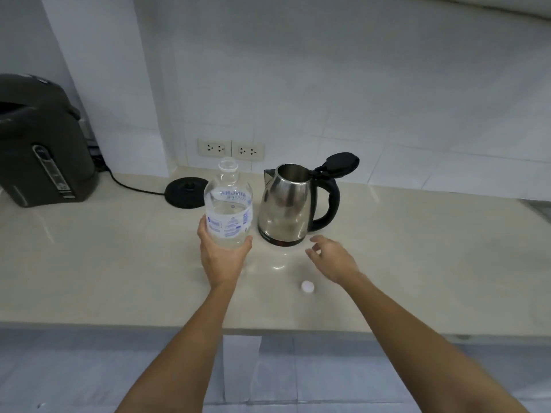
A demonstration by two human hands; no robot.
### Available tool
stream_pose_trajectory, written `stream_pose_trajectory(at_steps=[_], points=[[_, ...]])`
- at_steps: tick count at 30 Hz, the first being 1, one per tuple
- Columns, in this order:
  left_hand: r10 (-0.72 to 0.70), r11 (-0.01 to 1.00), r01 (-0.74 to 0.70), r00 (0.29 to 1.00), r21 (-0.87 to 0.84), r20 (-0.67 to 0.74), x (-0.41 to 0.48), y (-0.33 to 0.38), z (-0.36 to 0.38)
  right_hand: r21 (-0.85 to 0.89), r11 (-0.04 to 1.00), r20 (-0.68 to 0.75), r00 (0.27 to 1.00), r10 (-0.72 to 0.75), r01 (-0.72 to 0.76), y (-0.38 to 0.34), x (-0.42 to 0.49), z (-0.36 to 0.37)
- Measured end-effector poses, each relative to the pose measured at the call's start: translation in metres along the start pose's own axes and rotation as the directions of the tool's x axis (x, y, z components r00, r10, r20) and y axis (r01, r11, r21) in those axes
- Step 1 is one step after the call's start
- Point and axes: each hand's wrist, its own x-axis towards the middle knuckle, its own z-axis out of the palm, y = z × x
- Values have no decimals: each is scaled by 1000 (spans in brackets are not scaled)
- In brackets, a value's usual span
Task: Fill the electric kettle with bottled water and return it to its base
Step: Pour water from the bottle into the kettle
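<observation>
A steel electric kettle with a black handle stands on the counter, its black lid flipped open. Its round black base sits apart, behind and to the left, with a cord running left. My left hand grips the bottom of a clear water bottle, uncapped and upright, just left of the kettle. The bottle holds water in its lower half. My right hand hovers open in front of the kettle, fingers spread. The white bottle cap lies on the counter below that hand.
A dark thermo pot stands at the far left of the beige counter. Two wall sockets sit behind the bottle. The counter's front edge runs across the lower frame, with tiled floor beneath.
</observation>
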Motion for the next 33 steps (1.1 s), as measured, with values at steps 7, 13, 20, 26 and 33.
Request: stream_pose_trajectory(at_steps=[7,13,20,26,33], points=[[10,996,-23,990,87,139,15,12,-16,-221,909,-302,861,-409,354,-56,40,-103],[130,947,-176,975,267,180,38,50,-29,-633,759,-84,961,-262,152,-58,75,-131],[202,693,-386,915,609,350,69,88,-31,-678,734,-95,986,-136,36,-41,80,-121],[180,515,-451,888,729,423,86,106,-26,-609,793,-68,995,-78,21,-45,78,-119],[176,292,-524,851,800,494,100,116,-17,-579,815,-46,998,-53,16,-46,78,-122]])
